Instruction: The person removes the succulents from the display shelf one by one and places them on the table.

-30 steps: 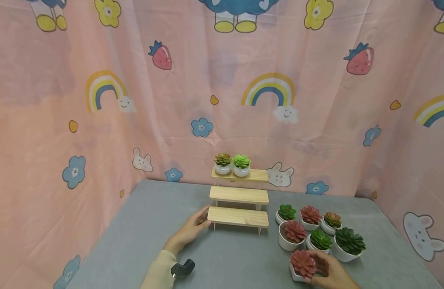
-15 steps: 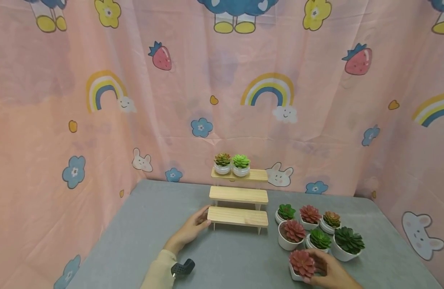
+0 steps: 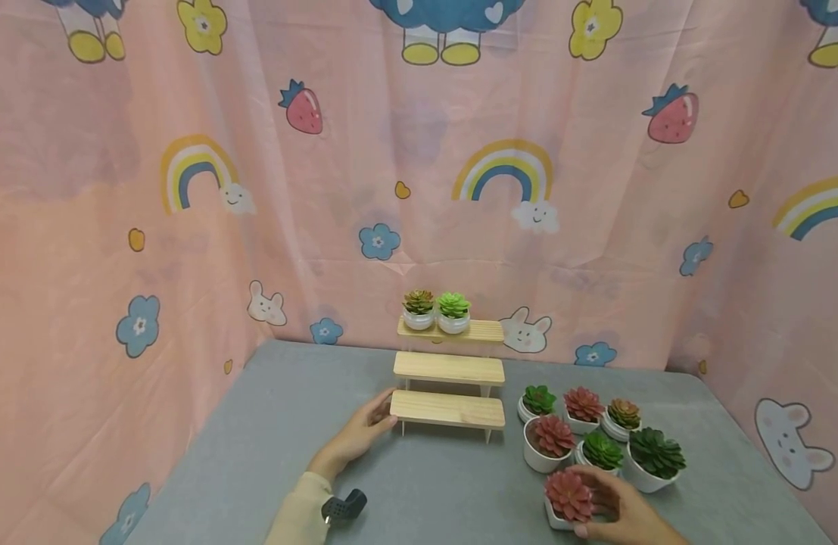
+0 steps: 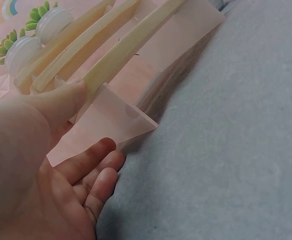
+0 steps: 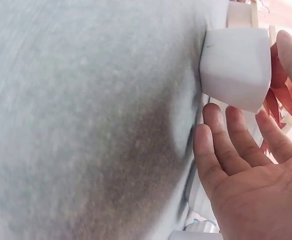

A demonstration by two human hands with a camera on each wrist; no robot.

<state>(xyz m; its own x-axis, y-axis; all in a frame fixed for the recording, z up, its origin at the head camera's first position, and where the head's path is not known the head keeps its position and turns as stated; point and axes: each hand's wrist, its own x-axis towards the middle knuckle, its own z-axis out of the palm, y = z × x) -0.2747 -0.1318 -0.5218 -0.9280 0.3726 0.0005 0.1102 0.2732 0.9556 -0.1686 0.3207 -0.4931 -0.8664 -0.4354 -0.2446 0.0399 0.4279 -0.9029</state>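
My left hand (image 3: pixel 353 431) grips the left end of the lowest plank of a three-tier wooden display stand (image 3: pixel 447 409), thumb at the front corner. In the left wrist view its other fingers (image 4: pixel 105 182) lie loosely bent beside the clear leg panel (image 4: pixel 110 120). The right hand (image 3: pixel 619 503) holds a red succulent (image 3: pixel 568 496) in a square white pot (image 5: pixel 238 65), which stands on the table. Its thumb is at the front and its index finger passes behind the plant. On the top plank sit a brownish-green succulent (image 3: pixel 419 304) and a bright green one (image 3: pixel 453 306).
Several potted succulents crowd the right of the grey table (image 3: pixel 255 439), among them a red one (image 3: pixel 553 437) in a round pot and a dark green one (image 3: pixel 655 454). A pink printed curtain (image 3: pixel 323 174) hangs behind and at both sides.
The head view has shifted very slightly. Both hands, the stand and the pots keep their places.
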